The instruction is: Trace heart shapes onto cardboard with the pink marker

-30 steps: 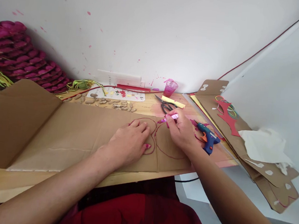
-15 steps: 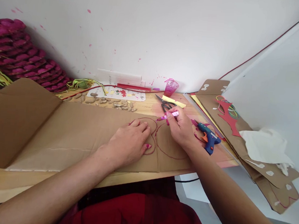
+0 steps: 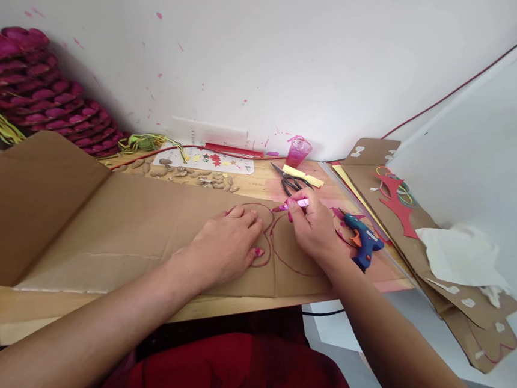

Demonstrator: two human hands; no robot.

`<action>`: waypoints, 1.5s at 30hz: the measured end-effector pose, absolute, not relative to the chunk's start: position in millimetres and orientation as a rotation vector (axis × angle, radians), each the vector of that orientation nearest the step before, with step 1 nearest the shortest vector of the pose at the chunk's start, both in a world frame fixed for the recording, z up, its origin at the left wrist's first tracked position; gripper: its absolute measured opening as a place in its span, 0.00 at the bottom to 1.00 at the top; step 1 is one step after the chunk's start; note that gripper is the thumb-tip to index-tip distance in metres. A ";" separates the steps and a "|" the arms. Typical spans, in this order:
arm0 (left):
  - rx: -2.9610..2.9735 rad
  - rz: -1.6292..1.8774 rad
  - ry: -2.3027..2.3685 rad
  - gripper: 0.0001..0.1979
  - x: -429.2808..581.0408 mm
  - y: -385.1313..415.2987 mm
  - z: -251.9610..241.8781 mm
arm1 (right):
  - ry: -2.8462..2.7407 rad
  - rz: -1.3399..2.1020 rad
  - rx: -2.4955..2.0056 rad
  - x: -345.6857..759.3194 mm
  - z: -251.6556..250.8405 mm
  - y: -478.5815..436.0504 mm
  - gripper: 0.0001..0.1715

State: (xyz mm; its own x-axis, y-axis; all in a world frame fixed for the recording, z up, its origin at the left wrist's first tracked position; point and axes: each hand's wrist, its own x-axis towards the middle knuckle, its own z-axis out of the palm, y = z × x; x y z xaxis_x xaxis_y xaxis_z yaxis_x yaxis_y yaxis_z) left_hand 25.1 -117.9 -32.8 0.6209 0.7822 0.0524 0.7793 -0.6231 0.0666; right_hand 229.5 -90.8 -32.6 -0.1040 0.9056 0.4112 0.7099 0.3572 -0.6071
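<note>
Left hand point(image 3: 229, 246) flat; right point(image 3: 314, 229) around marker point(image 3: 294, 204)

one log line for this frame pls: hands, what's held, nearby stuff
left hand: flat on cardboard sheet | right hand: grips pink marker, tip by red outline | nearby: glue gun, scissors

Left hand point(image 3: 227, 245) flat, palm down, right hand point(image 3: 312, 226) pinched in a writing grip, forearms extended forward
</note>
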 end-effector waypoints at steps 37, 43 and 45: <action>2.767 0.179 1.331 0.19 22.9 -117.9 -34.6 | -1.835 0.391 -1.388 240.9 -36.8 -98.7 0.09; 2.777 0.173 1.326 0.20 24.1 -117.4 -35.9 | -1.796 0.390 -1.406 242.8 -36.8 -99.4 0.11; 2.781 0.182 1.323 0.20 23.8 -117.6 -35.8 | -1.808 0.395 -1.383 239.9 -34.2 -102.9 0.11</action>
State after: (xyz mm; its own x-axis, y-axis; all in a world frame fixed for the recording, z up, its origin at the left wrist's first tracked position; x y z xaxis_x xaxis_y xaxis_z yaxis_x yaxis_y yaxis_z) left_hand 23.8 -117.6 -35.8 0.6256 0.7758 0.0823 0.7691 -0.6310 0.1017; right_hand 239.9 -102.9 -34.2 -0.0745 0.9105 0.4067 0.6578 0.3514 -0.6662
